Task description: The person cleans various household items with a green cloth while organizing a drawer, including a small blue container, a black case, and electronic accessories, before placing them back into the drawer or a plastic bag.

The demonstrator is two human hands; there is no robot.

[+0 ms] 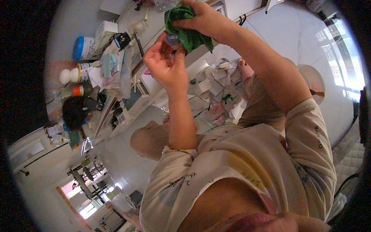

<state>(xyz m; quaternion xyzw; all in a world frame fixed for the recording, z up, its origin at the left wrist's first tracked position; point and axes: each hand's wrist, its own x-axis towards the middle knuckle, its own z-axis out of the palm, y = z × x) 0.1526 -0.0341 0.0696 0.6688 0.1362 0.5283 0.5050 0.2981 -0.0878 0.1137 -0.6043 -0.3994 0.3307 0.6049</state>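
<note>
At the top of the view, my right hand (206,20) is closed around a bunched green cloth (192,41), part of which hangs down below the fingers. Just beneath it, my left hand (169,69) pinches a small, clear bluish round object (172,39) with a reddish part near the fingertips. The cloth touches or overlaps this object and covers some of it, so its exact kind cannot be made out. Both hands are close together, over the edge of a cluttered desk.
On the left, the desk holds a tub with a blue lid (80,48), a white box (106,30), papers, a light-blue block (109,65) and a dark bushy item (75,113). Below my arms lies a heap of scraps (210,83). A round pale object (312,79) stands at right.
</note>
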